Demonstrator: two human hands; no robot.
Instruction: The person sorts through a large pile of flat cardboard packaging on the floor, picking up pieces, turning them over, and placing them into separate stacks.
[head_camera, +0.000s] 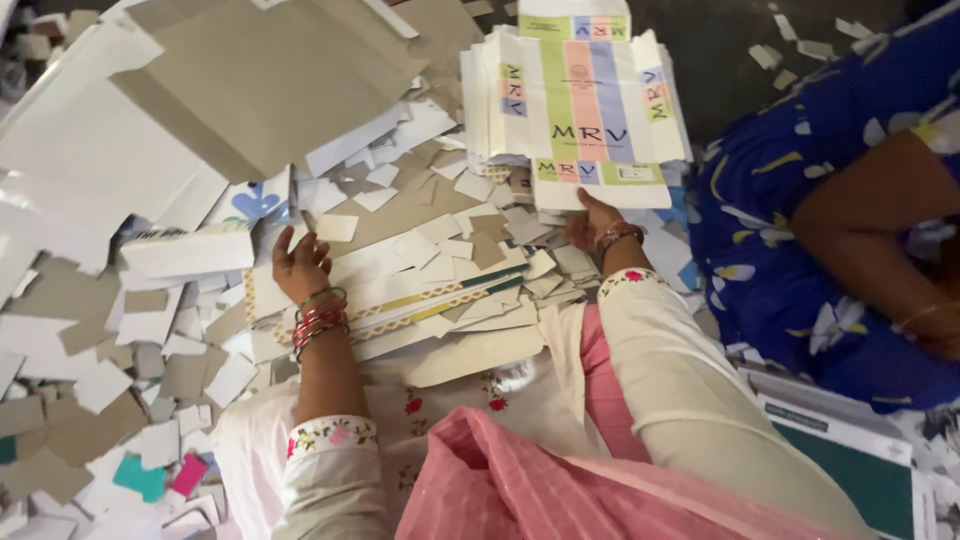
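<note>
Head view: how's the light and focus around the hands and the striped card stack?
Head view: light is dim and soft, no glare; the striped card stack is brightest and fairly sharp; left hand and right hand are slightly soft, shaded; the floor top right falls dark; the pink cloth near the lens is blurred.

Floor (730, 50): dark, bare only at top right, w/ a few white offcuts (800, 45) scattered on it. Rest is buried in card. Left & centre: loose grey and white cardboard scraps (90, 400), plus a teal piece (138, 478) and a pink piece (188, 473) near bottom left. Big grey sheets (260, 80) overlap at top left. Top centre: stack of flat printed cartons (585, 95), green/pink/blue stripes. Centre: pile of flat white blanks (420, 290) w/ patterned edges. Bottom right: green-and-white printed sheet (860, 470).
</note>
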